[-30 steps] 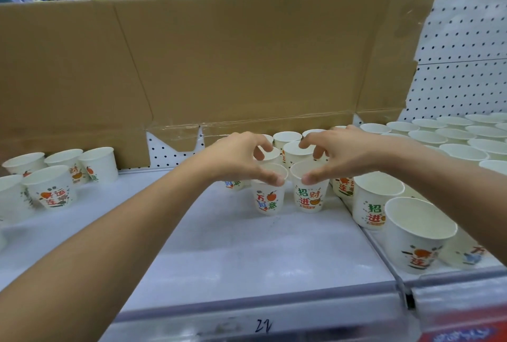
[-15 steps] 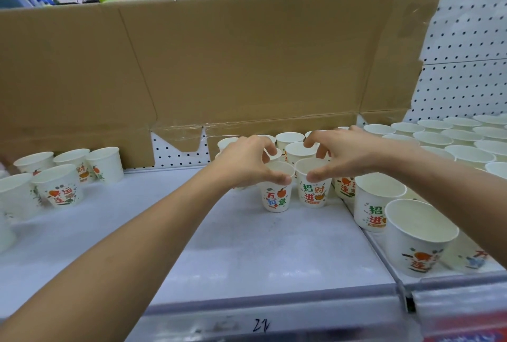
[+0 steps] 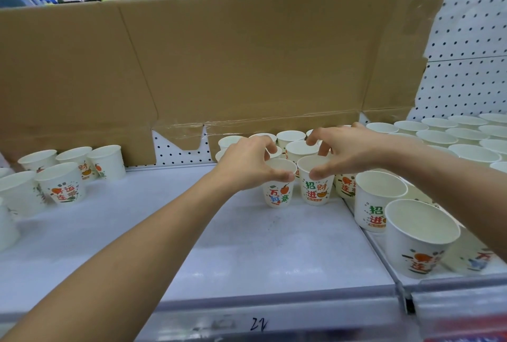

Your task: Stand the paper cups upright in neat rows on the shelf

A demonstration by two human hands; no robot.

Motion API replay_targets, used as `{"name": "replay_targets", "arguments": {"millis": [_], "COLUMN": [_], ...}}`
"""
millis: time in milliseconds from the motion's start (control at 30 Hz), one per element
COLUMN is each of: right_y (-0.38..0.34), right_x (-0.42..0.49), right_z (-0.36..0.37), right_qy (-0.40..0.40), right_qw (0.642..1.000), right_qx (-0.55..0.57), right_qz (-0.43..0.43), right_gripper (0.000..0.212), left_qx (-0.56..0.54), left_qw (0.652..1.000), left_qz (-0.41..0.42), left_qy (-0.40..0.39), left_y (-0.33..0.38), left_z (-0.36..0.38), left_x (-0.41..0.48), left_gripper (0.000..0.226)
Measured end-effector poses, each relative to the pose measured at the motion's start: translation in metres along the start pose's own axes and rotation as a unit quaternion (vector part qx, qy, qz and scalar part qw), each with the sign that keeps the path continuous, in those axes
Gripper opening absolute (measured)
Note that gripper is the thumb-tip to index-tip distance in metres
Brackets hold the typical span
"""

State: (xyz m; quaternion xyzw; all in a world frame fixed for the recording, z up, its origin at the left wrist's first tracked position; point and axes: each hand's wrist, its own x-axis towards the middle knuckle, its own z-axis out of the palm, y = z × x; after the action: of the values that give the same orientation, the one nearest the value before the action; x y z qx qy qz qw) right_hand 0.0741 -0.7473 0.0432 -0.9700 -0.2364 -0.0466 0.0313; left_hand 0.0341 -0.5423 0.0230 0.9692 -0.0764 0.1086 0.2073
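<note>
White paper cups with coloured print stand upright on a pale shelf [image 3: 192,245]. My left hand [image 3: 247,163] grips the rim of one cup [image 3: 278,193] from above, thumb at the front. My right hand [image 3: 345,152] grips the rim of the neighbouring cup [image 3: 315,190] the same way. Both cups stand side by side at the front of a small cluster [image 3: 290,141] near the shelf's back. More upright cups fill the right section [image 3: 466,138] in rows, and a loose group [image 3: 63,174] stands at the left.
A large flattened cardboard sheet [image 3: 233,67] leans along the back, over a white pegboard [image 3: 466,53]. Two bigger cups [image 3: 419,240] stand near the front right edge. The shelf's front lip [image 3: 260,322] carries a handwritten number. Goods sit on the level above.
Both hands have stayed on the two front cups, with the cups shifted only slightly; the camera has drifted a little.
</note>
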Motion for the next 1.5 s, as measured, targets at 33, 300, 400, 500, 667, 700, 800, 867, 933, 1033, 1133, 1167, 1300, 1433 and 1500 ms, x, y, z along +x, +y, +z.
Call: {"name": "replay_targets", "arguments": {"millis": [33,300,400,500,667,700,800,867,933,1033,1133,1167,1300,1433,1500], "right_y": [0.000,-0.013,-0.041,-0.085,-0.174,-0.194,-0.251,-0.288,-0.323,-0.374,-0.411,-0.419,-0.438,-0.434,-0.420], "right_x": [0.000,-0.009,-0.010,-0.008,0.021,0.031,0.066,0.088,0.109,0.137,0.165,0.173,0.191,0.182,0.167], "right_z": [0.000,-0.011,-0.019,-0.019,-0.003,0.002,0.019,0.032,0.042,0.055,0.065,0.067,0.073,0.073,0.068], "right_qy": [0.000,0.052,0.111,0.128,0.076,0.065,0.042,0.027,0.024,0.013,-0.005,-0.010,-0.022,-0.006,-0.008], "right_qw": [1.000,0.998,0.992,0.986,0.960,0.956,0.947,0.943,0.940,0.939,0.941,0.944,0.954,0.958,0.957], "right_qx": [-0.002,-0.038,-0.021,0.048,0.184,0.200,0.230,0.245,0.254,0.273,0.281,0.280,0.262,0.253,0.249], "right_qz": [-0.001,-0.014,-0.051,-0.100,-0.197,-0.207,-0.221,-0.226,-0.226,-0.210,-0.187,-0.177,-0.146,-0.139,-0.149], "right_gripper": [0.070,0.061,0.051,0.045,0.040,0.044,0.052,0.056,0.062,0.072,0.084,0.088,0.091,0.083,0.083], "left_qx": [0.000,0.029,-0.009,-0.042,-0.002,0.012,0.054,0.079,0.080,0.029,-0.024,-0.026,-0.027,-0.045,-0.055], "left_qw": [1.000,0.998,0.995,0.992,0.987,0.986,0.977,0.965,0.957,0.957,0.960,0.962,0.967,0.969,0.969], "left_qz": [-0.001,-0.003,0.005,0.021,0.012,-0.002,-0.056,-0.103,-0.170,-0.242,-0.260,-0.257,-0.242,-0.233,-0.230], "left_qy": [0.001,0.053,0.095,0.120,0.161,0.168,0.198,0.227,0.222,0.159,0.097,0.083,0.067,0.070,0.073], "left_y": [0.001,0.003,-0.011,-0.036,-0.112,-0.132,-0.198,-0.239,-0.273,-0.310,-0.333,-0.338,-0.351,-0.352,-0.346], "left_z": [0.000,-0.005,-0.010,-0.019,-0.057,-0.069,-0.108,-0.135,-0.158,-0.178,-0.187,-0.188,-0.192,-0.188,-0.185], "left_x": [-0.001,-0.016,-0.036,-0.066,-0.106,-0.114,-0.144,-0.166,-0.186,-0.202,-0.207,-0.207,-0.206,-0.207,-0.207], "left_gripper": [0.070,0.067,0.058,0.047,0.041,0.041,0.040,0.042,0.052,0.070,0.079,0.078,0.076,0.070,0.072]}}
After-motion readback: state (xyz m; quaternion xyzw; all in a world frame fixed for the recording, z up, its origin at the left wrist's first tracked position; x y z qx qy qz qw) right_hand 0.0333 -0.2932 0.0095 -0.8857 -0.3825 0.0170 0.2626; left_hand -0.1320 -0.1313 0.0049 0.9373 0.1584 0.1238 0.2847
